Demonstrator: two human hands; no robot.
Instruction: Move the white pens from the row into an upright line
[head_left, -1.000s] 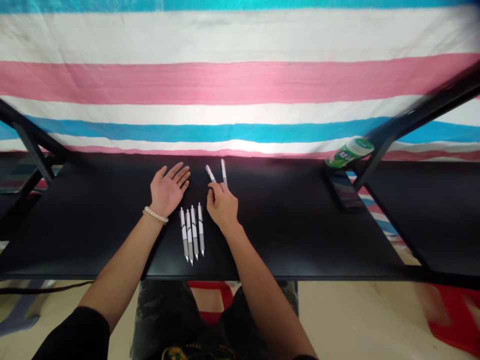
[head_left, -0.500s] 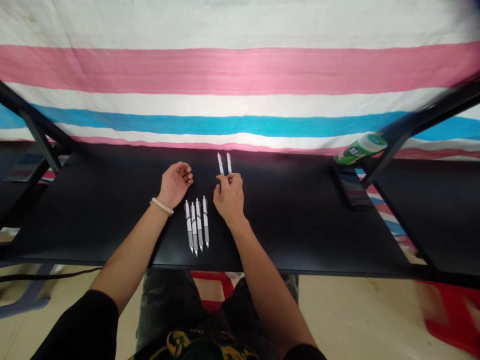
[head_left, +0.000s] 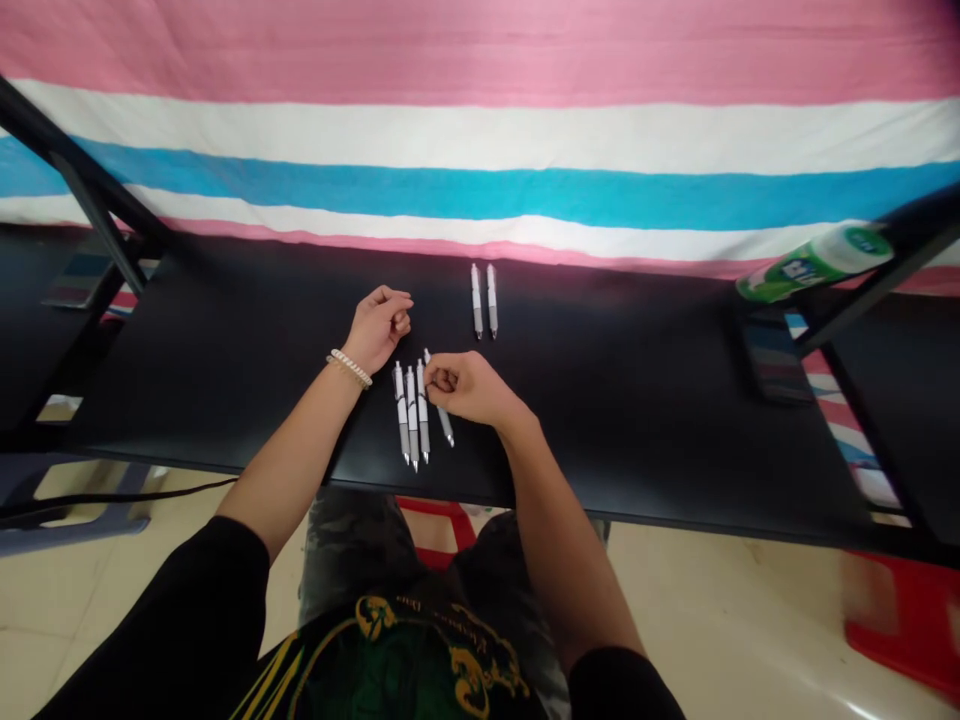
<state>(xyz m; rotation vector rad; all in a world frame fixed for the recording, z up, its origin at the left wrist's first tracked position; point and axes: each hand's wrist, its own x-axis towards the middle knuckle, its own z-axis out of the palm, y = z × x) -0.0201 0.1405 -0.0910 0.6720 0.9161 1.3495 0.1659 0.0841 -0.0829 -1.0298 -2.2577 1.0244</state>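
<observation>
My right hand is closed around the middle of a white-and-grey click pen, fingertips curled under. The pen lies tilted, its tip toward the table's near edge. Just left of it, three like pens lie side by side, tips toward me. My left hand, with a beaded bracelet on its wrist, hovers or rests above that row's top end. Its fingers are curled in and I see nothing in them. Two more pens lie parallel farther back on the black table.
A green-and-white canister leans at the back right by a black metal support. Near it lies a dark phone-like slab. A striped cloth hangs along the table's back edge. A red stool is at lower right.
My right hand has left the two back pens and come toward me onto the row's rightmost pen, which now lies tilted. My left hand's fingers have curled in more. The camera view has shifted.
</observation>
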